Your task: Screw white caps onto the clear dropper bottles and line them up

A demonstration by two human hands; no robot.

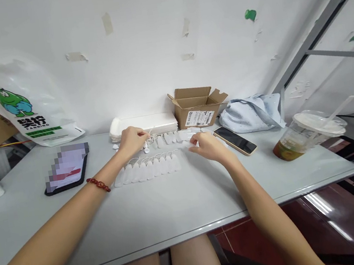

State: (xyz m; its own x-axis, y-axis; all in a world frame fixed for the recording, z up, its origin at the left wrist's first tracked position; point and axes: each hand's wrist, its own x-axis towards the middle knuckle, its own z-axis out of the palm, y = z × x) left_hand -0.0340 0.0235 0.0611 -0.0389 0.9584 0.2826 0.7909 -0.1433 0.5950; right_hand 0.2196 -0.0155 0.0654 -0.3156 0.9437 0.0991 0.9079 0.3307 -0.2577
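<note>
While the row of translucent tags (147,170) lies side by side between the desk's (181,203) front and rear edges, presumably to keep each separate, the left hand (134,140) pinches a pale cord (151,132); whether the curled right hand (208,145) grips anything, cannot tell.

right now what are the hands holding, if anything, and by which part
The left hand seems to pinch a white cord, exact spot unclear; whether the right hand holds anything cannot be told.
</note>
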